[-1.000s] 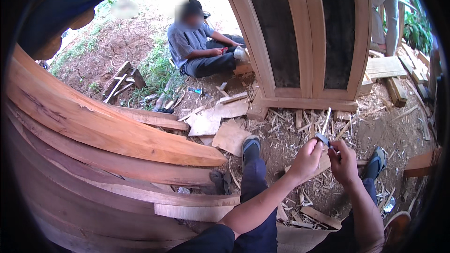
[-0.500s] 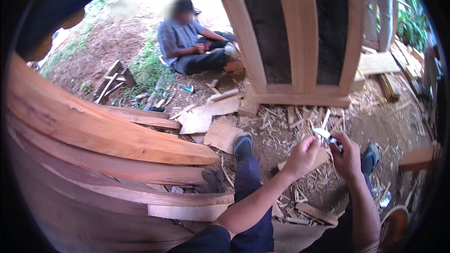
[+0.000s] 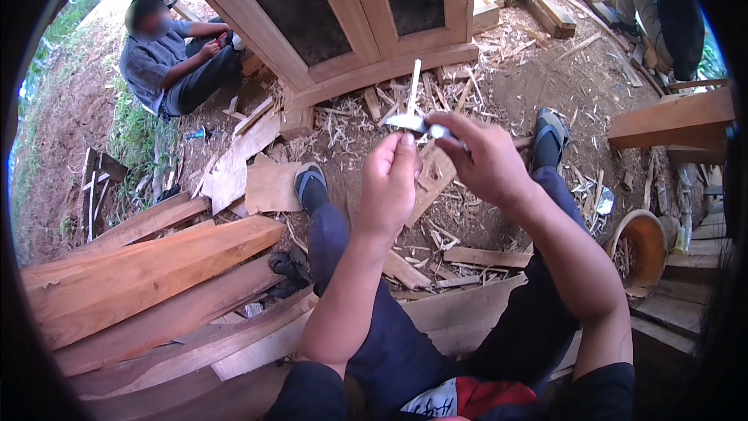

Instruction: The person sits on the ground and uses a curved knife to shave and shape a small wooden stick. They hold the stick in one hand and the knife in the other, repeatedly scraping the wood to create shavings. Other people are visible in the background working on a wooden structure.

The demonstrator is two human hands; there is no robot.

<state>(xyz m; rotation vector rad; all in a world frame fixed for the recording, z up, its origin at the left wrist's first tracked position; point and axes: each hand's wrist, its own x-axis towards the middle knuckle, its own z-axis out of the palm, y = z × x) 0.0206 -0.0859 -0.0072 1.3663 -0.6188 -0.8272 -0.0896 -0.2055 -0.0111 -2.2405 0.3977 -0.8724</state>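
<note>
Left hand point(image 3: 392, 181): thumb and fingers pinched on the lower end of the thin pale wooden strip point(image 3: 414, 90). Right hand point(image 3: 489, 154): fingers curled around the bladed tool point(image 3: 404, 122); the blade lies across the strip just above the left thumb. The strip points away from the body, over ground point(image 3: 538, 78) littered with shavings. Stacked planks point(image 3: 160, 263) lie left of the legs; a tilted orange-brown container point(image 3: 648, 243) sits right. Beyond the feet stands a wooden frame point(image 3: 352, 1) with dark panels; farther left, a co-worker point(image 3: 158, 64) sits
</note>
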